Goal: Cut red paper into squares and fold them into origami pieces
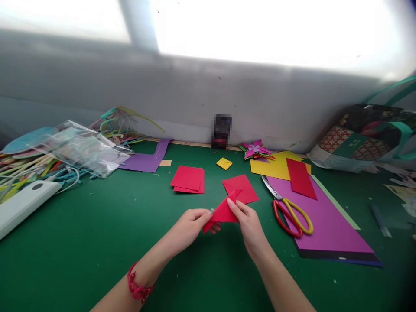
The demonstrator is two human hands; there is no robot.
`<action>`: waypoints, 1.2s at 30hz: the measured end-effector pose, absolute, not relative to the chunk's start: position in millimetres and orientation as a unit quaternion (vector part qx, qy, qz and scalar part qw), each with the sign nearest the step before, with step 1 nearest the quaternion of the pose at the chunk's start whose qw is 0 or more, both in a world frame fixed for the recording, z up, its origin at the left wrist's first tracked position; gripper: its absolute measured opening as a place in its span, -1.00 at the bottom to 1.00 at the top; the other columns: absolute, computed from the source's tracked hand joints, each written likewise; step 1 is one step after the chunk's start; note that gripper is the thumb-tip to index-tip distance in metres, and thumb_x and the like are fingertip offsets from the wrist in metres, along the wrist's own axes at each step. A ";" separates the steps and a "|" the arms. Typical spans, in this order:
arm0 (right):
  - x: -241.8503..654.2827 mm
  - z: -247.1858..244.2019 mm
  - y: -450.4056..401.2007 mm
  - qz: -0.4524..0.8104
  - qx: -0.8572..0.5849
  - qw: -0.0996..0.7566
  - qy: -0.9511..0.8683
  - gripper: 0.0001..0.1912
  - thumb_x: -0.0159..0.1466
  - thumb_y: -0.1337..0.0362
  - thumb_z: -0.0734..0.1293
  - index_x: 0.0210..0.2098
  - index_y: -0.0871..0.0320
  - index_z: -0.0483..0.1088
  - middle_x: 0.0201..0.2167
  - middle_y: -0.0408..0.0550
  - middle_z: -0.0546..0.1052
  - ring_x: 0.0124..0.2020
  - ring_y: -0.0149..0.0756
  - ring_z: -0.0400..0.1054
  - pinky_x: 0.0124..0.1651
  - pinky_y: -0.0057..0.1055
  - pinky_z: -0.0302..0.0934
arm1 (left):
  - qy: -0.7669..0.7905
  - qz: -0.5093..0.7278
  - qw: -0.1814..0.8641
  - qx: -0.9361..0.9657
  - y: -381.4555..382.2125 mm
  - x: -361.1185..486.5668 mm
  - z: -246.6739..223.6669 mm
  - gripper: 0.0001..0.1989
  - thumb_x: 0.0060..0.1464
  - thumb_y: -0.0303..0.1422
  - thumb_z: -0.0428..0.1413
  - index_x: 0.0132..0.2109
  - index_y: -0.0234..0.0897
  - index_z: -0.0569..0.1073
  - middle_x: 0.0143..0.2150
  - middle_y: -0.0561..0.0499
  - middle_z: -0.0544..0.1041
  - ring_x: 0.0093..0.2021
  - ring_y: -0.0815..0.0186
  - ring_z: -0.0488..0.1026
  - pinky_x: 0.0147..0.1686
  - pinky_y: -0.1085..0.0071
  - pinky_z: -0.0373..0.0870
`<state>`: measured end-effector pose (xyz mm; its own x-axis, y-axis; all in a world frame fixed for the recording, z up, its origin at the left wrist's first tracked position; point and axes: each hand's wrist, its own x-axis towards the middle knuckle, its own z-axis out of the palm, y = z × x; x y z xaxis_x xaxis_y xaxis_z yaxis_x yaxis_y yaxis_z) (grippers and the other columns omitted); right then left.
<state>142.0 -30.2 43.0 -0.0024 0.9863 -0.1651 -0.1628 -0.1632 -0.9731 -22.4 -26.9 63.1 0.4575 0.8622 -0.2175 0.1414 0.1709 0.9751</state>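
Observation:
A folded piece of red paper (224, 211) is held between both hands above the green table. My left hand (198, 220) pinches its left corner, with the thumb on top and fingers partly beneath. My right hand (245, 216) grips its right side, the thumb pressing on the front. Just behind the held piece lies a red square with crease lines (245, 188). Farther left, red square sheets (188, 177) sit in a small, slightly uneven stack.
Red-and-yellow-handled scissors (292, 216) rest partly on purple paper (331, 229) at the right. A yellow folded square (224, 163) and a star-shaped paper pile (256, 150) lie behind. At left are purple paper (143, 162), a clear plastic bag (94, 149) and a white device (29, 203).

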 end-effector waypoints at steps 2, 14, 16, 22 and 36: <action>142.6 43.5 -29.8 0.593 -0.497 0.467 -0.429 -0.69 0.12 0.08 0.29 -0.54 0.22 0.39 -0.57 -0.14 0.41 -0.48 -0.33 0.26 -0.34 -0.43 0.13 | 0.438 0.277 0.629 0.580 -26.8 -23.0 60.2 -0.64 0.10 -0.16 -0.12 -0.39 -0.33 0.41 -0.39 -0.01 0.52 -0.33 0.27 0.44 -0.28 0.42 0.32; 142.2 40.6 -30.2 0.570 -0.524 0.456 -0.438 -0.72 0.07 0.08 0.34 -0.45 0.22 0.46 -0.53 -0.10 0.44 -0.46 -0.32 0.26 -0.41 -0.46 0.13 | 0.439 0.191 0.614 0.627 -32.1 -15.3 46.8 -0.64 0.08 -0.14 -0.12 -0.45 -0.32 0.35 -0.50 0.02 0.48 -0.53 0.38 0.33 -0.52 0.51 0.20; 144.7 39.7 -28.4 0.576 -0.525 0.445 -0.440 -0.70 0.05 0.09 0.36 -0.35 0.20 0.48 -0.43 -0.06 0.50 -0.38 -0.27 0.31 -0.36 -0.44 0.17 | 0.453 0.189 0.583 0.648 -31.9 -13.5 43.2 -0.62 0.05 -0.12 -0.09 -0.50 -0.32 0.34 -0.55 0.08 0.40 -0.56 0.42 0.26 -0.58 0.52 0.12; 151.6 25.0 -23.5 0.545 -0.531 0.463 -0.455 -0.57 0.11 0.01 0.27 -0.11 0.11 0.36 -0.48 -0.14 0.45 -0.48 -0.36 0.30 -0.51 -0.48 0.18 | 0.484 0.301 0.575 0.586 -23.5 -2.2 35.5 -0.75 0.02 -0.20 -0.02 -0.30 -0.30 0.38 -0.55 0.12 0.35 -0.61 0.42 0.28 -0.58 0.50 0.24; 163.0 36.9 -30.9 0.591 -0.507 0.399 -0.484 -0.76 0.09 0.14 0.34 -0.33 0.17 0.37 -0.51 -0.13 0.44 -0.44 -0.36 0.31 -0.40 -0.46 0.17 | 0.489 0.439 0.617 0.433 -17.9 -18.0 42.3 -0.68 -0.01 -0.19 0.08 -0.26 -0.40 0.43 -0.45 -0.02 0.46 -0.51 0.36 0.40 -0.45 0.41 0.43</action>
